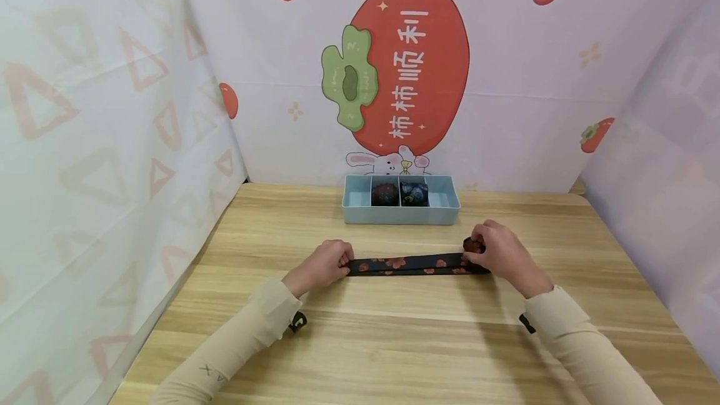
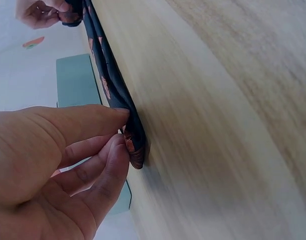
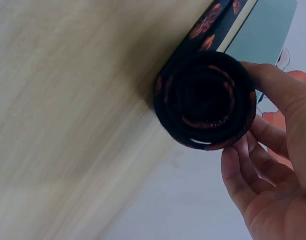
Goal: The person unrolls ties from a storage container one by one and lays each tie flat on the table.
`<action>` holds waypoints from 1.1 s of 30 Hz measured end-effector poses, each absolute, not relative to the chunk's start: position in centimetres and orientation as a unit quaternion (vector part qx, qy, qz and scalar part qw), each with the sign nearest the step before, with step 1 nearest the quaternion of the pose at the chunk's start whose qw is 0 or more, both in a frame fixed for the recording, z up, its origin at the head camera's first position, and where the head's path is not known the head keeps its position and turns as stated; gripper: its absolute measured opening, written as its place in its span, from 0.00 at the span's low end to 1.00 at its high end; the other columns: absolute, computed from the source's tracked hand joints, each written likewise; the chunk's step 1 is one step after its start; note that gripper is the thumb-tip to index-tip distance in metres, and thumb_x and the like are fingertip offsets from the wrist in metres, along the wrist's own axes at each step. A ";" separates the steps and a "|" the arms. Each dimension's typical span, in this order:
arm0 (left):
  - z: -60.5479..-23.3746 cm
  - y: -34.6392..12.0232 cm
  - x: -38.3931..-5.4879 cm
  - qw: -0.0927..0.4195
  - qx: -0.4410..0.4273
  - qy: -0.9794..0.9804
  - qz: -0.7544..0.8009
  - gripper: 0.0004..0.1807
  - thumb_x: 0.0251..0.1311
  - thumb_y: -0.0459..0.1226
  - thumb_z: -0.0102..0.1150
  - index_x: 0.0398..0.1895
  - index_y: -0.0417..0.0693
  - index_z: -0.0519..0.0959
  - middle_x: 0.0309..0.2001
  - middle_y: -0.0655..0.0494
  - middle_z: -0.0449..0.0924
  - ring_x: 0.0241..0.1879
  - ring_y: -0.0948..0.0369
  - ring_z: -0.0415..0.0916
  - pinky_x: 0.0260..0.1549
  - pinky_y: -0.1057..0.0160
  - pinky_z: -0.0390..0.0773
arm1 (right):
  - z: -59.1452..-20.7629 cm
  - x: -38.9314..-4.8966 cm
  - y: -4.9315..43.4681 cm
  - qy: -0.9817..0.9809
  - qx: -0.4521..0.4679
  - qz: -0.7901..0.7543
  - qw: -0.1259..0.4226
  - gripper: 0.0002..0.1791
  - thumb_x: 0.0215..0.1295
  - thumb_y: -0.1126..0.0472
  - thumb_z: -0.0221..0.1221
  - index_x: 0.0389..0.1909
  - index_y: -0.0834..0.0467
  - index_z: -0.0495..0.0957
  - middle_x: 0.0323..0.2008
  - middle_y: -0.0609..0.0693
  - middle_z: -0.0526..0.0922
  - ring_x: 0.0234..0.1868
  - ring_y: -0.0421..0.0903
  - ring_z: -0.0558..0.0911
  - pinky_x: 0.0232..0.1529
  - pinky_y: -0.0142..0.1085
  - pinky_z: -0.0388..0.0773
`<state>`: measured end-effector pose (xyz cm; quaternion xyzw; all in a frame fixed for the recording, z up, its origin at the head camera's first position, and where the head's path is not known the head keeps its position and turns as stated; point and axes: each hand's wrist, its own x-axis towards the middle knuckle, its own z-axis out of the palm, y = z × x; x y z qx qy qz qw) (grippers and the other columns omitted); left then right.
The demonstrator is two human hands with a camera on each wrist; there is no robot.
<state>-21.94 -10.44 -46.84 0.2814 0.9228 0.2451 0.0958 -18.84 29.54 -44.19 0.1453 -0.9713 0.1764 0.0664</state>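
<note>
A dark necktie [image 1: 407, 264] with orange flowers stretches sideways across the wooden table between both hands. Its right part is wound into a coil [image 3: 205, 102], whose spiral end faces the right wrist camera. My right hand [image 1: 503, 254] holds this coil, thumb on one side and fingers curled against the other. At the flat left end, my left hand [image 1: 325, 264] pinches the necktie between thumb and fingertips. In the left wrist view the folded tip [image 2: 137, 157] pokes out just beyond those fingers and lies against the tabletop.
Behind the necktie stands a light-blue divided box [image 1: 399, 215]. Its middle compartments hold a dark reddish roll [image 1: 385, 194] and a dark blue patterned roll [image 1: 414, 194]. Printed cloth walls [image 1: 506, 142] enclose the wooden table [image 1: 388, 342] at the back and sides.
</note>
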 end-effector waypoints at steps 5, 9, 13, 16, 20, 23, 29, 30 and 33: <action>-46.7 -10.8 -22.1 0.100 0.270 0.924 0.252 0.07 0.61 0.25 0.71 0.41 0.38 0.84 0.39 0.49 0.85 0.38 0.61 0.79 0.43 0.60 0.84 | -44.1 -18.6 30.6 -0.971 0.141 0.184 0.066 0.15 0.57 0.61 0.77 0.36 0.65 0.82 0.34 0.57 0.81 0.32 0.48 0.76 0.35 0.43 0.77; -46.8 -11.3 -22.1 0.095 0.266 0.927 0.245 0.08 0.60 0.24 0.72 0.40 0.38 0.84 0.39 0.49 0.85 0.38 0.61 0.79 0.44 0.60 0.85 | -44.1 -18.3 31.3 -0.969 0.136 0.197 0.062 0.13 0.58 0.61 0.76 0.36 0.65 0.83 0.34 0.56 0.82 0.32 0.47 0.77 0.34 0.41 0.76; -46.9 -11.7 -22.1 0.092 0.265 0.929 0.242 0.08 0.60 0.24 0.72 0.39 0.38 0.83 0.38 0.50 0.84 0.38 0.62 0.79 0.42 0.61 0.85 | -44.3 -18.3 31.6 -0.967 0.133 0.209 0.057 0.12 0.60 0.61 0.74 0.37 0.65 0.84 0.34 0.57 0.84 0.32 0.47 0.78 0.34 0.41 0.77; -46.8 -11.7 -22.1 0.096 0.264 0.929 0.242 0.07 0.60 0.25 0.72 0.39 0.38 0.84 0.38 0.50 0.84 0.37 0.62 0.79 0.42 0.62 0.84 | -44.1 -18.4 31.7 -0.967 0.131 0.211 0.054 0.13 0.61 0.60 0.73 0.37 0.66 0.84 0.35 0.57 0.85 0.33 0.48 0.80 0.35 0.42 0.78; -46.6 -11.6 -22.0 0.098 0.262 0.928 0.246 0.07 0.60 0.24 0.72 0.39 0.38 0.83 0.37 0.50 0.84 0.37 0.62 0.78 0.41 0.62 0.83 | -43.5 -18.6 31.2 -0.966 0.134 0.215 0.061 0.12 0.61 0.61 0.74 0.38 0.66 0.85 0.35 0.57 0.85 0.34 0.49 0.82 0.36 0.45 0.81; -46.6 -11.6 -22.0 0.096 0.262 0.929 0.245 0.07 0.60 0.24 0.72 0.39 0.38 0.83 0.37 0.50 0.84 0.37 0.62 0.78 0.41 0.62 0.83 | -43.2 -19.0 30.4 -0.964 0.142 0.217 0.057 0.11 0.61 0.62 0.74 0.36 0.65 0.84 0.33 0.55 0.84 0.33 0.47 0.81 0.36 0.44 0.81; -46.6 -11.5 -22.1 0.095 0.262 0.930 0.242 0.08 0.60 0.25 0.72 0.39 0.38 0.84 0.37 0.51 0.84 0.37 0.62 0.79 0.42 0.62 0.84 | -43.8 -19.3 29.8 -0.968 0.148 0.202 0.036 0.10 0.60 0.63 0.75 0.33 0.62 0.83 0.31 0.52 0.81 0.31 0.44 0.76 0.33 0.38 0.77; -46.6 -11.5 -22.1 0.096 0.262 0.929 0.243 0.08 0.60 0.24 0.72 0.39 0.38 0.84 0.38 0.50 0.84 0.37 0.62 0.79 0.42 0.62 0.84 | -43.9 -19.3 29.8 -0.968 0.147 0.198 0.037 0.10 0.59 0.62 0.75 0.33 0.61 0.83 0.31 0.52 0.81 0.31 0.44 0.76 0.33 0.38 0.77; -46.4 -11.6 -22.0 0.097 0.262 0.928 0.246 0.08 0.59 0.24 0.72 0.39 0.38 0.84 0.38 0.50 0.85 0.37 0.62 0.79 0.42 0.61 0.84 | -44.2 -19.1 30.2 -0.970 0.145 0.189 0.051 0.12 0.57 0.61 0.77 0.32 0.61 0.82 0.31 0.53 0.80 0.31 0.45 0.75 0.34 0.40 0.77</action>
